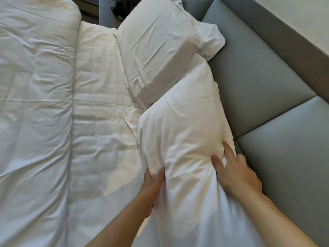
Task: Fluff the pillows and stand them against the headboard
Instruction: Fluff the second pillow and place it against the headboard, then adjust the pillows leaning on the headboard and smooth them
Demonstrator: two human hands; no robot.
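Two white pillows lean along the grey padded headboard (pixel 258 72) on the right. The near pillow (pixel 183 125) is squeezed between both hands at its lower part. My left hand (pixel 153 188) grips its left side, fingers curled into the fabric. My right hand (pixel 235 173) presses and pinches its right edge, close to the headboard. The far pillow (pixel 156 50) rests tilted behind it, its loose case flap lying against the headboard.
A thick white duvet (pixel 33 104) is folded back on the left. The bare white sheet (pixel 99 107) lies between it and the pillows. A grey bedside surface with a dark object (pixel 121 6) sits beyond the far pillow.
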